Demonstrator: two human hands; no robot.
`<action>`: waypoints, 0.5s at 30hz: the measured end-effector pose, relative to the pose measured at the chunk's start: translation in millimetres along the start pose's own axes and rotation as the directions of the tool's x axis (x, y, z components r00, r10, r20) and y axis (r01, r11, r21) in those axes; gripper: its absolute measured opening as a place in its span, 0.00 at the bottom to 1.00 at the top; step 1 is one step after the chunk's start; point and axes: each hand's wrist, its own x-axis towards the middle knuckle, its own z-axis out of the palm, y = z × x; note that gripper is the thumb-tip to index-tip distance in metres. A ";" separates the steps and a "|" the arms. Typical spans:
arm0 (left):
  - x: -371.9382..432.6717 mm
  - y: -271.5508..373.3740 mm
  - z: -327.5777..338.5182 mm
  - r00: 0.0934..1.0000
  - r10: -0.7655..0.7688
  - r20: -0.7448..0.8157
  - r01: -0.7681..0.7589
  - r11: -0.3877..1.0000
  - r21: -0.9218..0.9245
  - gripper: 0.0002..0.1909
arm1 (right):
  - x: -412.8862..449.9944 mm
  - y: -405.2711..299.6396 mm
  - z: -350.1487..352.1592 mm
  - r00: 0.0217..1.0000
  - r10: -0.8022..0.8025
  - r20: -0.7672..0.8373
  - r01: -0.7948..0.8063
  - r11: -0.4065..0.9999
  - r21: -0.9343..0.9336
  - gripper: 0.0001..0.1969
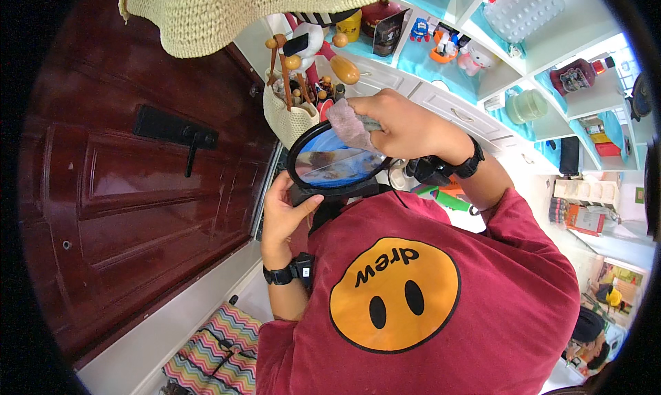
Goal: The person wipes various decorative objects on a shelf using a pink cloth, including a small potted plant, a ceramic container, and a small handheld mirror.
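Observation:
A round mirror [330, 160] with a black rim and a blocky black base is held tilted in front of my chest. Its glass carries blurred blue and brown reflections. My left hand [289, 209] grips the base, thumb on its near edge and fingers behind the rim. In my right hand [403, 121] is a folded pinkish-grey cloth [348, 126], pressed against the mirror's upper right part. The cloth and fingers cover that part of the glass. Black straps with small devices sit on both wrists.
A dark red door [113, 204] with a black handle [191, 152] stands at left. Beyond the mirror is a cream woven bag [284, 116] with wooden-handled items. White shelves [547, 59] hold toys and bottles at right. A zigzag-striped folded fabric item [222, 348] lies low left. A knitted brim [248, 13] hangs overhead.

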 end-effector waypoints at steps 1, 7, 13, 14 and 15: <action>0.8 0.4 -1.5 0.999 0.044 0.020 -0.046 0.994 0.099 0.28 | 2.3 -5.9 -2.3 1.000 -0.016 0.012 0.016 1.000 -0.007 0.20; -1.1 10.7 -2.0 1.000 -0.004 0.017 0.000 0.973 0.230 0.25 | 12.5 -23.2 -5.4 0.996 -0.083 0.024 0.083 0.997 0.011 0.20; -3.3 -2.2 4.3 0.979 0.201 -0.039 -0.180 0.935 0.307 0.17 | 19.0 -28.7 -0.6 0.988 -0.153 0.021 0.153 0.988 -0.022 0.17; -4.2 -5.1 4.1 0.979 0.201 -0.039 -0.180 0.935 0.305 0.17 | 18.7 -29.7 0.3 0.988 -0.151 0.022 0.151 0.988 -0.023 0.17; -5.5 -9.4 3.4 0.972 0.226 -0.069 -0.195 0.931 0.307 0.15 | 18.8 -31.1 0.8 0.988 -0.155 0.008 0.155 0.988 -0.013 0.16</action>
